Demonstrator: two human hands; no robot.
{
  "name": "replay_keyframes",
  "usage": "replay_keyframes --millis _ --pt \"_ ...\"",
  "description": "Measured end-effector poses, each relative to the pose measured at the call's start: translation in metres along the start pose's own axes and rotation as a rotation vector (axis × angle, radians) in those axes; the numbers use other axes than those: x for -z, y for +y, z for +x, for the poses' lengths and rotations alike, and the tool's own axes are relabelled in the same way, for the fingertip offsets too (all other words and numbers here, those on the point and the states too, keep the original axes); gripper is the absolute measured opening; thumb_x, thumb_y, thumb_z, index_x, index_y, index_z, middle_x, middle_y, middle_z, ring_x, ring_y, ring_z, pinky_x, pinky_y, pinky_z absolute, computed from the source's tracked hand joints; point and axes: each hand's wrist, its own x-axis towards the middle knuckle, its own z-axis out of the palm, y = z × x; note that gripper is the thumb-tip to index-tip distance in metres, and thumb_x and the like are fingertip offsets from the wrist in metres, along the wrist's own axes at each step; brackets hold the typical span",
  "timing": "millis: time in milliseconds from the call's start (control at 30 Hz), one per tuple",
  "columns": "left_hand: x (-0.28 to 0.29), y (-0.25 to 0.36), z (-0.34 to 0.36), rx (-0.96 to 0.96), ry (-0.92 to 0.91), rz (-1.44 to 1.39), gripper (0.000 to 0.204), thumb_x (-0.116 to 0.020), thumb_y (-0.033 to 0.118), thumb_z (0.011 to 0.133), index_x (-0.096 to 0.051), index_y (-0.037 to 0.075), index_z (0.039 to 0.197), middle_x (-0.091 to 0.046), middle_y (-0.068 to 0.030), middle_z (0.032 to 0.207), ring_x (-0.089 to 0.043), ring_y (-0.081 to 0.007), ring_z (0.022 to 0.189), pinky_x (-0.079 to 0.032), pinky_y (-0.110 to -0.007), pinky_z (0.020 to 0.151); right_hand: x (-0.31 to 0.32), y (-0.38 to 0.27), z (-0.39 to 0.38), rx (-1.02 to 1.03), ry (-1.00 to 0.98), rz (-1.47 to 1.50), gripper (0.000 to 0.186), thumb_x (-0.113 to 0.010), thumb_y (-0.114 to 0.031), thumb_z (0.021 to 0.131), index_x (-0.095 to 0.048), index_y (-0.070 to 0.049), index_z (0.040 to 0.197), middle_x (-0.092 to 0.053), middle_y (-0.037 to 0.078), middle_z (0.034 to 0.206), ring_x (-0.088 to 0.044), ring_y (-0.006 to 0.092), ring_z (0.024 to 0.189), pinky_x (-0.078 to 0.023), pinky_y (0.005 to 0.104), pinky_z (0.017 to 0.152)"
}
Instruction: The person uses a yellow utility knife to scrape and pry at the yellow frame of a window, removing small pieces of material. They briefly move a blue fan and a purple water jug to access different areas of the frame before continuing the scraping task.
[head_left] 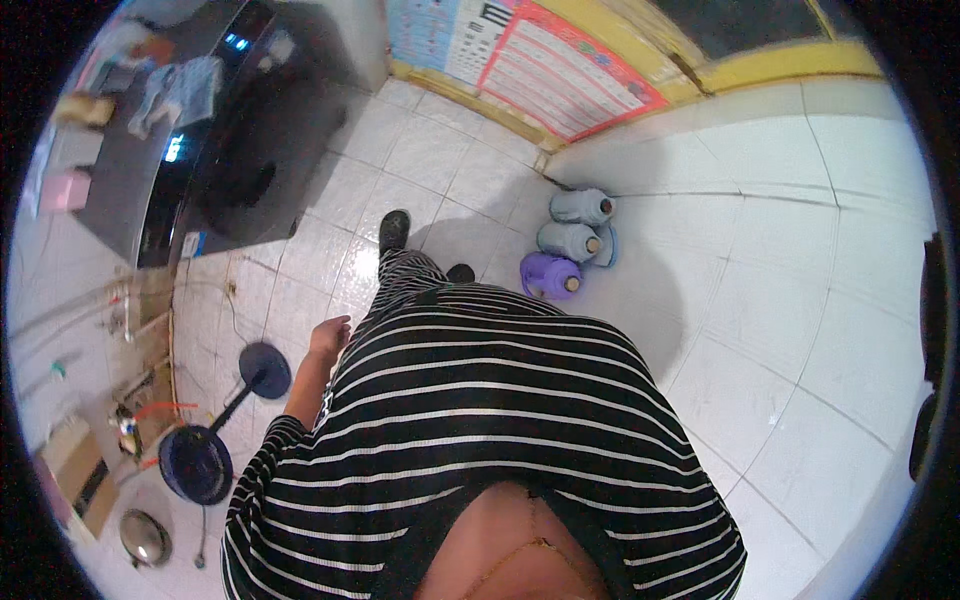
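My left hand (330, 338) hangs at my left side, next to the trouser leg. Its fingers are loosely bent and partly apart, and I see nothing held in them. My right hand is out of view, hidden behind the striped top. Ahead on the right, along the white tiled wall, stand a purple thermos flask (548, 277), a pale blue-grey thermos flask (568, 241) and another pale flask (578, 206). They are well apart from my left hand.
At the far left is a dark glossy appliance (250, 150) with lit blue displays and clutter on top. A dark round-based stand (265, 370) and a dark round pan-like piece (196, 464) are at left. A metal lid-like dome (145, 538) lies near the lower left. Posters (560, 70) hang ahead.
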Motion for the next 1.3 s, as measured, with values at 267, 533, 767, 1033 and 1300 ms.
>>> replay_keyframes --millis 267,533,767,1033,1300 --pt "-0.013 -0.004 -0.060 0.116 0.283 -0.221 0.028 -0.052 0.013 0.090 -0.064 -0.002 0.111 -0.060 -0.0058 0.080 -0.054 -0.0116 0.064 -0.046 -0.021 0.055 0.042 -0.047 0.065 0.188 -0.034 -0.096 0.056 -0.066 -0.048 0.077 -0.063 0.005 0.098 -0.067 0.026 0.090 -0.065 0.0393 0.089 -0.050 0.0462 0.076" --pt "-0.019 0.026 -0.060 -0.013 0.317 -0.213 0.025 -0.057 0.015 0.089 -0.065 -0.001 0.106 -0.061 -0.0056 0.077 -0.055 -0.0123 0.062 -0.043 -0.023 0.053 0.056 -0.117 0.070 0.317 -0.009 -0.085 0.053 -0.065 -0.046 0.080 -0.062 0.004 0.099 -0.066 0.025 0.089 -0.064 0.0398 0.088 -0.050 0.0468 0.074" --pt "-0.002 0.045 -0.033 0.022 0.319 -0.322 0.025 -0.057 0.015 0.090 -0.065 -0.001 0.107 -0.058 -0.0041 0.079 -0.052 -0.0097 0.064 -0.042 -0.020 0.053 0.071 -0.127 0.072 0.324 -0.002 -0.077 0.051 -0.065 -0.044 0.081 -0.061 0.003 0.101 -0.066 0.025 0.090 -0.064 0.0404 0.088 -0.050 0.0473 0.074" --pt "0.026 0.094 0.010 0.275 0.315 -0.891 0.023 -0.057 0.013 0.089 -0.065 -0.001 0.105 -0.058 -0.0040 0.073 -0.051 -0.0104 0.055 -0.040 -0.021 0.049 0.079 -0.136 0.075 0.326 -0.038 -0.111 0.049 -0.064 -0.043 0.083 -0.060 0.002 0.103 -0.065 0.025 0.092 -0.063 0.0410 0.088 -0.050 0.0478 0.074" --pt "0.024 0.143 0.006 0.256 0.382 -0.897 0.023 -0.054 0.013 0.091 -0.066 -0.001 0.105 -0.060 -0.0047 0.078 -0.053 -0.0111 0.061 -0.042 -0.022 0.050 0.092 -0.160 0.087 0.386 -0.047 -0.134 0.047 -0.064 -0.041 0.084 -0.059 0.002 0.105 -0.065 0.025 0.093 -0.063 0.0417 0.088 -0.049 0.0484 0.075"
